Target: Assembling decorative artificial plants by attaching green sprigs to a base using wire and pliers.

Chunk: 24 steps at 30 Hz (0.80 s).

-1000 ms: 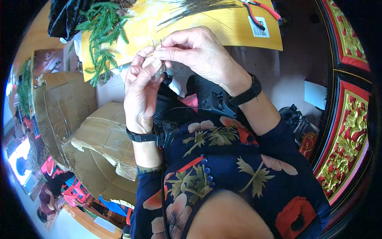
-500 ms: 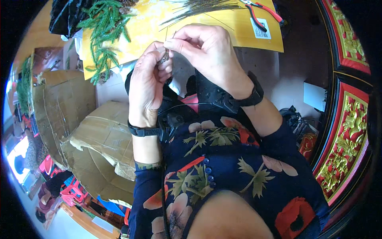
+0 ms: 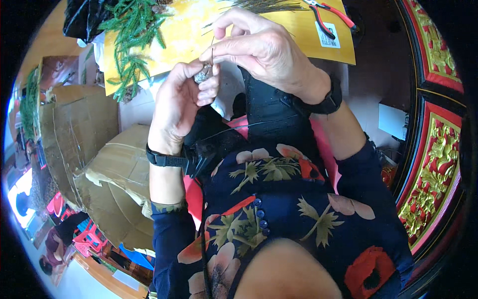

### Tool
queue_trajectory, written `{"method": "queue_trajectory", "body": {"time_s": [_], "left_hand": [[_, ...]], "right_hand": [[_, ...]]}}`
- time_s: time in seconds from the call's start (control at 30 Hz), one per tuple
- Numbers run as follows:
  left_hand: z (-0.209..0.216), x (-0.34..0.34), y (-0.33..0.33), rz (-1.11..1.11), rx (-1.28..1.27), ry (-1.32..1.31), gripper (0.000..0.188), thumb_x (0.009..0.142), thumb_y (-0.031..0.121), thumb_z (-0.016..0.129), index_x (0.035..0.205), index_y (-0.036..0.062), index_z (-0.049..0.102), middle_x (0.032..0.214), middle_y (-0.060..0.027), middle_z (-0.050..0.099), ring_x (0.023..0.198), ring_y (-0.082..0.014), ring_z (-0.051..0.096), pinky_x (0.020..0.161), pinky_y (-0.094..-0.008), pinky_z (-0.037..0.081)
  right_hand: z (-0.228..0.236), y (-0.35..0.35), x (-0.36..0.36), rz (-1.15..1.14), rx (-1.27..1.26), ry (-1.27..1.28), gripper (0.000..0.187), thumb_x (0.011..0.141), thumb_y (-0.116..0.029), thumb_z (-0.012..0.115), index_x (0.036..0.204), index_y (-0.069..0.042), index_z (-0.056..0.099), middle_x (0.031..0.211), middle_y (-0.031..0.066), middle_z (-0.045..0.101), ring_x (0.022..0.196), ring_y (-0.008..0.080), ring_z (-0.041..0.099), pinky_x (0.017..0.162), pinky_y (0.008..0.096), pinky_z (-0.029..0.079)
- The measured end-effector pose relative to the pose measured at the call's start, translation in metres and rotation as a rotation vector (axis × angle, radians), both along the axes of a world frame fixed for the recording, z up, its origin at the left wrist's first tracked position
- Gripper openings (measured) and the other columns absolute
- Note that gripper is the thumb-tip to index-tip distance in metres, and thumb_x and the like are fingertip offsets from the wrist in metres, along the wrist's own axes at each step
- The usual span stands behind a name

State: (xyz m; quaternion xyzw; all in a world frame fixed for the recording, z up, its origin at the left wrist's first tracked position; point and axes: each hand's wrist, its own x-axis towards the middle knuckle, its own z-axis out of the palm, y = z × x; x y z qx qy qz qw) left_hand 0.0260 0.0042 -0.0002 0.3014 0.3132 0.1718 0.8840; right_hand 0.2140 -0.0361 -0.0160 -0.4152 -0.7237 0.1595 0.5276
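Change over the last half second: left hand (image 3: pixel 181 99) has dropped slightly and turned, so more of the cone (image 3: pixel 204 75) now faces us. Right hand (image 3: pixel 271 55) has lifted its spare fingers off the work; only thumb and forefinger stay in close, right by the wire (image 3: pixel 212 53). Both hands are still meeting at the cone's top end. Our read: wire work is mid-step, not finished, with the left doing the holding and the right doing the fine handling.

Left fingers: curled closed around the cone, thumb near its top. Right fingers: thumb and forefinger nearly together at the wire, the rest spread loosely above. We can't tell if the wire is firmly nipped or just touched.

Cone location: in the left hand, above the lap, off the near edge of the counter (image 3: pixel 306 47). Looks: small, rounded, brown with a greyish, glinting face and rough scale-like texture. Partly hidden by fingers, so we can't judge its full shape. Wire: thin, dark, standing roughly upright at the cone's top; where it attaches, we can't see.
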Motion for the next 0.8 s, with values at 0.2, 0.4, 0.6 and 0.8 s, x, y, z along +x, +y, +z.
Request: {"method": "queue_trajectory", "body": {"time_s": [0.2, 0.4, 0.6, 0.8], "left_hand": [[0.002, -0.008, 0.006, -0.057, -0.078, -0.048, 0.028, 0.09, 0.021, 0.045, 0.098, -0.0054, 0.053, 0.07, 0.0023, 0.04, 0.059, -0.0078, 0.035, 0.052, -0.02, 0.029], [0.007, -0.009, 0.011, -0.128, -0.082, -0.039, 0.027, 0.092, 0.021, 0.049, 0.1, -0.005, 0.053, 0.072, 0.0025, 0.041, 0.061, -0.0068, 0.037, 0.053, -0.0187, 0.03], [0.013, -0.003, 0.006, -0.115, 0.068, 0.067, 0.021, 0.092, 0.019, 0.05, 0.097, -0.0011, 0.052, 0.073, 0.0026, 0.042, 0.062, -0.0062, 0.037, 0.052, -0.0183, 0.03], [0.009, 0.005, -0.007, -0.081, 0.701, 0.389, 0.017, 0.095, 0.019, 0.047, 0.093, 0.0026, 0.048, 0.074, 0.0031, 0.044, 0.061, -0.0079, 0.039, 0.053, -0.0225, 0.034]], "right_hand": [[-0.001, 0.006, 0.006, 0.046, 0.104, -0.105, 0.016, 0.072, 0.004, 0.067, 0.086, -0.003, 0.069, 0.087, 0.0087, 0.064, 0.078, 0.0215, 0.063, 0.066, 0.0273, 0.05], [0.002, 0.003, 0.007, 0.026, 0.14, -0.186, 0.015, 0.071, 0.001, 0.068, 0.085, -0.002, 0.067, 0.084, 0.009, 0.065, 0.079, 0.0229, 0.064, 0.067, 0.0286, 0.051], [0.007, -0.008, -0.003, -0.133, 0.028, -0.225, 0.008, 0.073, -0.003, 0.067, 0.081, -0.002, 0.066, 0.08, 0.0098, 0.064, 0.073, 0.0247, 0.063, 0.064, 0.0307, 0.05], [0.013, -0.019, -0.015, -0.277, -0.084, -0.267, 0.004, 0.076, -0.002, 0.062, 0.078, -0.003, 0.065, 0.078, 0.0113, 0.064, 0.07, 0.0253, 0.062, 0.06, 0.031, 0.048]]}}
